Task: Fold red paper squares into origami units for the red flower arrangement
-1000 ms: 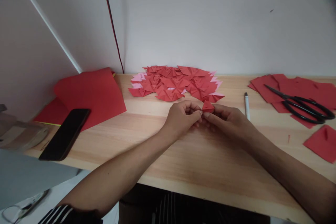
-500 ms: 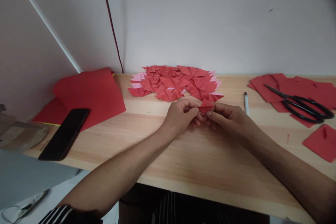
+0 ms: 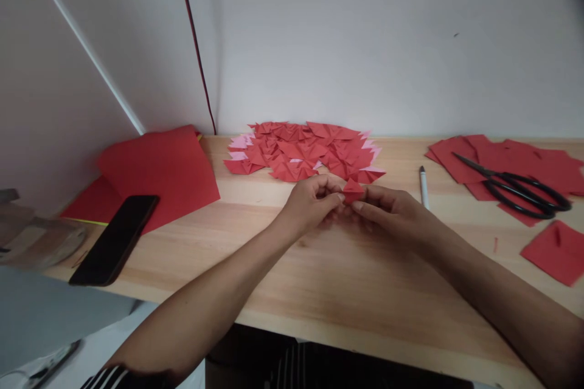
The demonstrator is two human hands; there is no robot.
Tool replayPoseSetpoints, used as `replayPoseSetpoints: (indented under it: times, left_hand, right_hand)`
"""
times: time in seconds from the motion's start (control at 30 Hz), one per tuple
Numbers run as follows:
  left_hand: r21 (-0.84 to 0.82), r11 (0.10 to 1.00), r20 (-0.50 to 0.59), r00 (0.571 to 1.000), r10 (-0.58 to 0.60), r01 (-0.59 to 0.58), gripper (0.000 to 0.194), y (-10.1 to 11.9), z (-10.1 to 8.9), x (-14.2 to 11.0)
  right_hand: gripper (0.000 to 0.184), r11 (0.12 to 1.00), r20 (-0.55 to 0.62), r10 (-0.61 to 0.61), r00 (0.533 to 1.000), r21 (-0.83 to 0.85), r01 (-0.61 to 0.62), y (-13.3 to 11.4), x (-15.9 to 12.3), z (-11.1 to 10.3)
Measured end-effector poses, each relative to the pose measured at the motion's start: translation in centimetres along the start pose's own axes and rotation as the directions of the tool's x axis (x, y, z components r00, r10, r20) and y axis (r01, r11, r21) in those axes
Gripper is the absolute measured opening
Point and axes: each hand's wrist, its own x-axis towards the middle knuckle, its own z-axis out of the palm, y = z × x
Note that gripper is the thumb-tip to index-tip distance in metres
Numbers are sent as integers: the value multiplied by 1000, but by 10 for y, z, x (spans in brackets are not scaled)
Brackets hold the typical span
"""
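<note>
A small folded piece of red paper (image 3: 353, 189) is pinched between my two hands above the wooden table. My left hand (image 3: 316, 202) grips its left side, thumb in front. On the other side, my right hand (image 3: 387, 206) holds it with thumb and fingers closed. The fingertips underneath are partly hidden. Just behind the hands lies a spread of folded red paper pieces (image 3: 301, 149), with pink ones showing at both ends.
Black-handled scissors (image 3: 515, 185) lie on red paper squares (image 3: 511, 155) at the right. A white pen (image 3: 424, 187) and a separate red square (image 3: 556, 252) are nearby. At left, a black phone (image 3: 114, 240) overlaps large red sheets (image 3: 159, 164). Behind stands the wall.
The view has shifted slightly, so the table things sit a little lower in the picture. Both hands keep hold of the folded red paper, with little change in their grip.
</note>
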Motion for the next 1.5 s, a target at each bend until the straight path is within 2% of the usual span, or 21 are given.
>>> replayPoseSetpoints:
  times: [0.07, 0.13, 0.23, 0.33, 0.4, 0.47, 0.53, 0.6, 0.7, 0.83, 1.0, 1.27, 1.5]
  left_hand:
    - [57, 998, -5, 1000, 21, -21, 5, 2, -5, 2]
    - [136, 989, -19, 998, 67, -64, 5, 4, -8, 2]
    - [306, 939, -4, 986, 165, -155, 6, 6, -10, 2]
    - [436, 868, 47, 969, 241, -237, 8, 5, -8, 1]
    - [460, 851, 65, 966, 250, -251, 9, 4, -7, 1]
    - [395, 892, 57, 975, 215, -220, 7, 4, -6, 1]
    - [235, 962, 35, 990, 133, -138, 4, 3, -5, 1]
    - [52, 997, 7, 999, 48, -48, 14, 2, -5, 1]
    - [-135, 991, -43, 999, -12, 7, 23, -1, -4, 2]
    - [-247, 969, -63, 997, -49, 32, 29, -3, -3, 1]
    - [-277, 957, -35, 994, -102, 89, 33, -4, -2, 0]
    - [-155, 987, -81, 996, -44, 31, 18, -3, -1, 1]
    - [-95, 995, -104, 994, -47, 37, 13, -1, -1, 2]
  right_hand:
    - [28, 998, -2, 14, 1000, 65, -14, 3, 1, -2]
    - [32, 979, -39, 41, 998, 200, -32, 7, 2, -2]
    - [35, 930, -90, 91, 992, 363, -52, 12, 4, -2]
    - [33, 926, -63, 125, 990, 366, -93, 13, 5, -3]
    - [33, 926, -43, 138, 989, 359, -114, 12, 5, -4]
    - [34, 917, -44, 149, 988, 380, -122, 9, 4, -3]
    - [36, 901, -65, 163, 985, 417, -121, 5, 4, -1]
    - [38, 877, -90, 178, 980, 467, -116, 2, 3, 2]
    - [37, 827, -112, 192, 975, 553, -100, -2, 1, 5]
    - [35, 775, -142, 213, 967, 627, -79, -4, 1, 6]
    - [34, 723, -121, 228, 966, 685, -85, -1, 2, 8]
    - [30, 692, -102, 226, 969, 717, -86, 2, 2, 8]
    - [29, 692, -112, 224, 968, 718, -77, 2, 2, 9]
